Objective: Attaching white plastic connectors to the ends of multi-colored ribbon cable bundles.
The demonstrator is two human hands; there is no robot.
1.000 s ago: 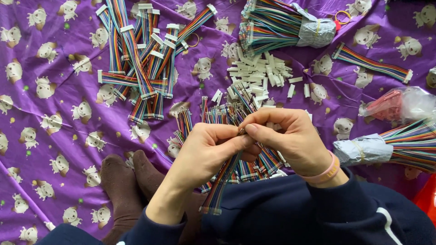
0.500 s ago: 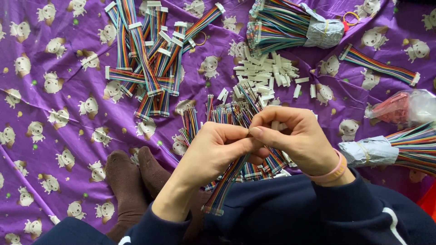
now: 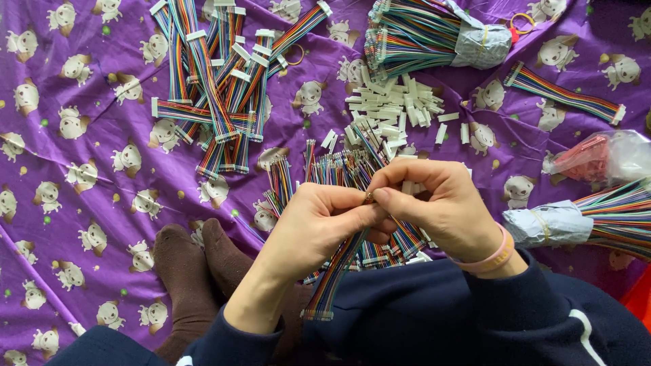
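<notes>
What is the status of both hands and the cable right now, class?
Left hand and right hand pinch one end of a rainbow ribbon cable. Cable hangs toward lap. Loose cable pile just behind hands; white connectors beyond.

left hand (image 3: 319, 227): fingers pinched | right hand (image 3: 434, 203): fingers pinched, fingertips meeting

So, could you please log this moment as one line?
left hand: pinching rainbow ribbon cable | right hand: at cable end | white connector pile: beyond
</notes>
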